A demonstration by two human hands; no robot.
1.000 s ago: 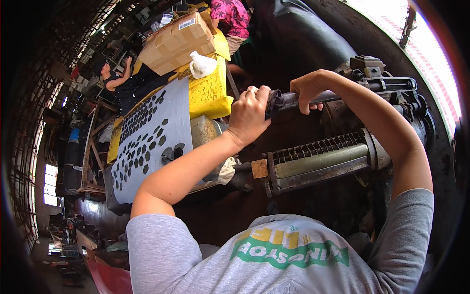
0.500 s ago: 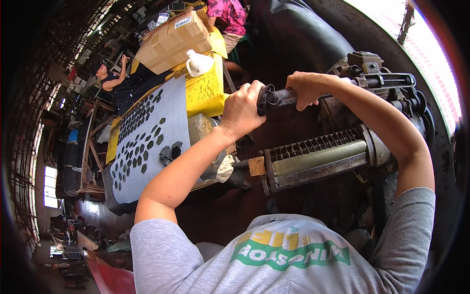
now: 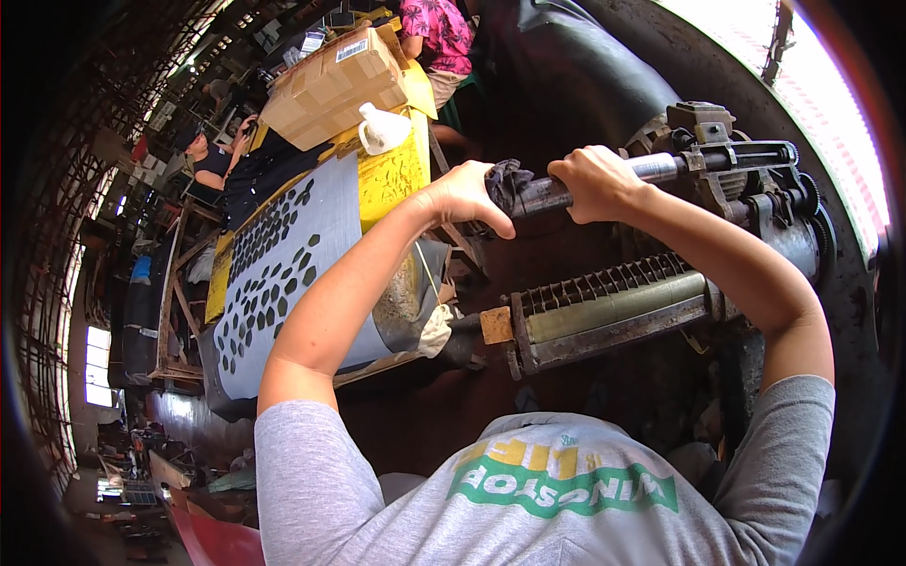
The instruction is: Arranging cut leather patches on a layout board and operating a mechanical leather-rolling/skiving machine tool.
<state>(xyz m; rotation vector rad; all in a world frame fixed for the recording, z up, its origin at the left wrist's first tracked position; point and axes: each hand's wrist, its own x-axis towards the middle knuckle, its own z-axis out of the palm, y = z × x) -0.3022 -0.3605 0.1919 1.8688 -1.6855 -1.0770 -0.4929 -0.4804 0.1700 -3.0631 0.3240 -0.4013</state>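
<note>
My left hand (image 3: 469,200) is around a bunched dark cloth (image 3: 508,187) at the near end of a metal bar (image 3: 545,195). Its thumb stretches below the cloth, and some fingers are hidden behind it. Farther along, my right hand (image 3: 596,183) is closed over the same bar, which runs right into a machine head (image 3: 722,156) with gears. Below the bar lies the machine's lower arm, with a row of dark metal rings or fins (image 3: 604,280) beside a greenish cylinder (image 3: 613,309). A wooden block (image 3: 495,325) sits at its left end.
On the left, a table holds a grey sheet (image 3: 335,203) with many small dark cut pieces (image 3: 274,283). Behind are a cardboard box (image 3: 330,90), a white jug (image 3: 382,129) and yellow covering (image 3: 415,165). Two people (image 3: 439,38) (image 3: 209,160) are beyond. A black roll (image 3: 599,61) lies at the back.
My left hand has loosened from a fist, its thumb now extended. My right hand has shifted slightly and turned over the bar. The person at far left has lowered a raised hand.
</note>
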